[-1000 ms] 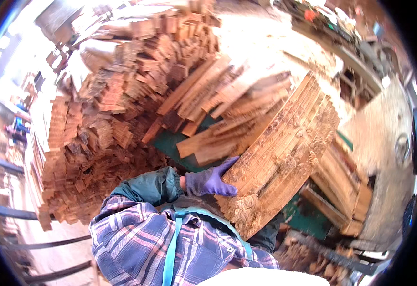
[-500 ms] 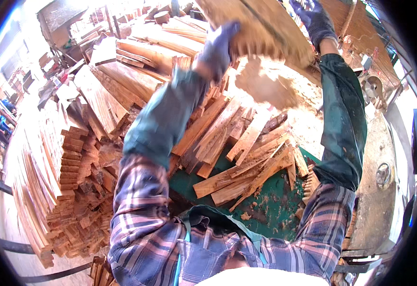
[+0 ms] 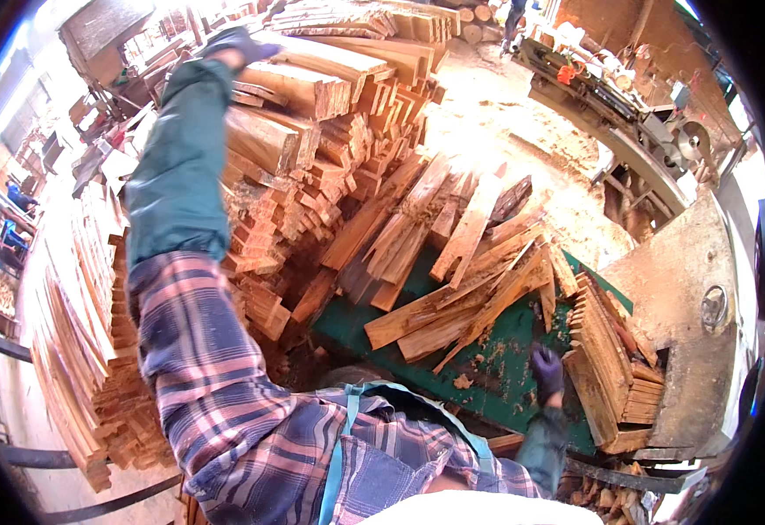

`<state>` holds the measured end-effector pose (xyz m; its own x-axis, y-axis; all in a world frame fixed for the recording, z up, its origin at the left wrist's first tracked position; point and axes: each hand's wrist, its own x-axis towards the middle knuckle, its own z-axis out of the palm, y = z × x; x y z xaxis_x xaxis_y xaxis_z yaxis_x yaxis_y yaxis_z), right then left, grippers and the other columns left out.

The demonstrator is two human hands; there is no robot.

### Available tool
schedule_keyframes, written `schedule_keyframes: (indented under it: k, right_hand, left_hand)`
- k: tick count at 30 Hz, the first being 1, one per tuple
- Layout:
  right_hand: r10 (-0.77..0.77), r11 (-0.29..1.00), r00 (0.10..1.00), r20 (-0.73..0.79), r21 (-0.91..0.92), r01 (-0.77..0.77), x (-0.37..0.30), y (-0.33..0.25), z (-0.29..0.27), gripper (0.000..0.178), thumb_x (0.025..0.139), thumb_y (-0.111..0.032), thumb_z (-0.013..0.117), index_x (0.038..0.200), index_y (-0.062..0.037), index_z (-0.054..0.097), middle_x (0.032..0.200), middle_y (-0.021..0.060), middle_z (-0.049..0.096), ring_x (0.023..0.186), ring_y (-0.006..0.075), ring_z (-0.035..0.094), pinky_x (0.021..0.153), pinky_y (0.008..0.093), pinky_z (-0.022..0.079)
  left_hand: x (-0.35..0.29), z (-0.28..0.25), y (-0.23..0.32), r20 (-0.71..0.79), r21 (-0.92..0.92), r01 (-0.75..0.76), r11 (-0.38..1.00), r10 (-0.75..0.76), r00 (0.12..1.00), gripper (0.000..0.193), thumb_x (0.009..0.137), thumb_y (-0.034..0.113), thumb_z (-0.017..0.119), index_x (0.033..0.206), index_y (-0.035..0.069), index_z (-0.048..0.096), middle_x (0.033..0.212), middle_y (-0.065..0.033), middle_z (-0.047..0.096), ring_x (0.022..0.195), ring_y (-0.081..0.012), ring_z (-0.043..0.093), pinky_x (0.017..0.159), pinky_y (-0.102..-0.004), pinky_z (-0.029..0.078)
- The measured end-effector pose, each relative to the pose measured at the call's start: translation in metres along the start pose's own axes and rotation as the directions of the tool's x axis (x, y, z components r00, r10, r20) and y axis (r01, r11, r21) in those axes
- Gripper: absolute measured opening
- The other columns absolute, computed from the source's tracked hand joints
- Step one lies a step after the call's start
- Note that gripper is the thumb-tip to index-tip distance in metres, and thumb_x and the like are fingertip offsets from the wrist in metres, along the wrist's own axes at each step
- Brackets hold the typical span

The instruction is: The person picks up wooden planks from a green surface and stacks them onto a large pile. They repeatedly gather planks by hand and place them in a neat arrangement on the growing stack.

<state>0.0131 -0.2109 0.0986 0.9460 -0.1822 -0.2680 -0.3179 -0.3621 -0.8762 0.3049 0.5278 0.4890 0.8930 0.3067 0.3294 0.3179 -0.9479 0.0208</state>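
My left hand [image 3: 241,44], in a dark purple glove, reaches far out over a stack of sawn boards [image 3: 312,92]. Its thumb stands apart from the fingers, and no board is seen lifted in it. Near my body on the right, my gloved right hand [image 3: 547,372] is low over a green tabletop [image 3: 509,381]. Its fingers are curled; a dark, slim shape lies just beyond them, and what they hold is unclear. Loose rough wood strips [image 3: 452,302] lie fanned across the tabletop beside this hand. To its right leans a tight row of short boards [image 3: 601,376].
A tall stack of long boards [image 3: 72,306] fills the left side. At the far right stand a machine bench [image 3: 610,131] and a round metal disc [image 3: 691,140]. A worn, pale panel [image 3: 684,271] borders the tabletop on the right. Sawdust covers the ground [image 3: 478,105] beyond.
The wide wooden load held up between both hands has left them. My left hand has swung left over the far stack; my right hand has dropped back toward my body, above the green tabletop.
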Motion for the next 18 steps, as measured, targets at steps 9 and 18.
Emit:
schedule_keyframes:
  k: [9, 18]
  right_hand:
    - [0.651, 0.565, 0.759, 0.011, 0.66, -0.495, -0.067, 0.143, 0.066, 0.056, 0.095, -0.045, 0.056, 0.141, -0.0152, 0.048, 0.122, 0.0098, 0.064, 0.102, 0.0286, 0.062, 0.084, 0.0451, 0.05]
    - [-0.451, 0.835, 0.876, 0.172, 0.427, 0.346, 0.094, -0.206, 0.174, 0.021, 0.097, -0.018, 0.061, 0.104, 0.0018, 0.064, 0.097, 0.0051, 0.064, 0.091, 0.012, 0.058, 0.077, 0.0279, 0.049]
  left_hand:
    - [-0.021, 0.072, -0.111, 0.034, -0.447, 0.202, 0.871, -0.21, 0.977, 0.056, 0.083, 0.047, 0.075, 0.12, 0.008, 0.061, 0.117, -0.012, 0.063, 0.101, -0.0228, 0.059, 0.082, -0.0373, 0.05]
    - [-0.142, 0.034, -0.026, 0.001, -0.921, -0.051, 0.387, 0.134, 0.991, 0.063, 0.088, 0.037, 0.074, 0.142, 0.014, 0.051, 0.133, -0.0067, 0.057, 0.114, -0.0228, 0.059, 0.088, -0.0341, 0.054]
